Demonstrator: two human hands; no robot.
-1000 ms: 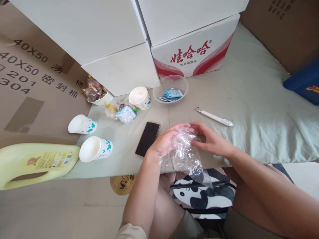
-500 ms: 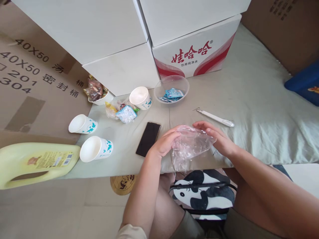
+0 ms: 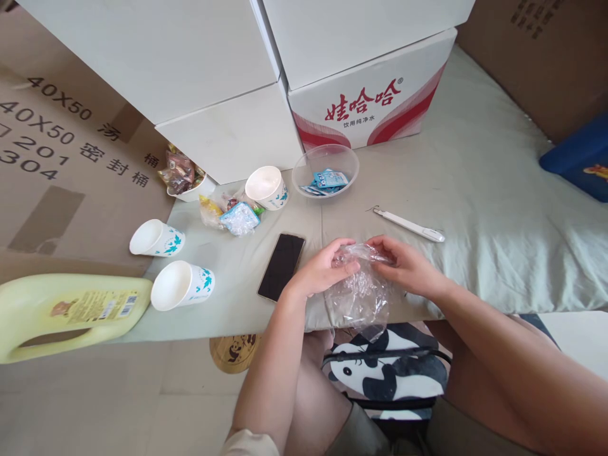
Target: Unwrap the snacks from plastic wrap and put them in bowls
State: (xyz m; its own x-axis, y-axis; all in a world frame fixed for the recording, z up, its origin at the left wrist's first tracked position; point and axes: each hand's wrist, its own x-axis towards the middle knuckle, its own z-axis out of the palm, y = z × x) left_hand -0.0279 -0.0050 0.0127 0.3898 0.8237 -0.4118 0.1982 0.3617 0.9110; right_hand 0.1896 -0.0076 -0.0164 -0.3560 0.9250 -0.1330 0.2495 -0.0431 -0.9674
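Observation:
A clear plastic bag [image 3: 358, 297] hangs crumpled between my hands, its lower part drooping over the front edge of the cloth-covered surface. My left hand [image 3: 325, 269] pinches its upper left side between thumb and fingers. On the upper right side, my right hand [image 3: 403, 265] grips the gathered plastic. Left of my left hand lies a black phone [image 3: 282, 266], face up. Beyond my right hand rests a white utility knife [image 3: 409, 225].
Behind stand a clear bowl [image 3: 304, 180] with blue sachets, a paper cup [image 3: 266, 185] and wrapped snacks [image 3: 240, 218]. Two more paper cups [image 3: 173, 286] are at left, near a yellow jug [image 3: 95, 316]. White cartons [image 3: 370, 114] line the back; a blue container [image 3: 579, 161] is at right.
My right hand has moved slightly left and closed on the bag's edge. The bag, spread out to the right before, is now bunched at the top and hangs lower.

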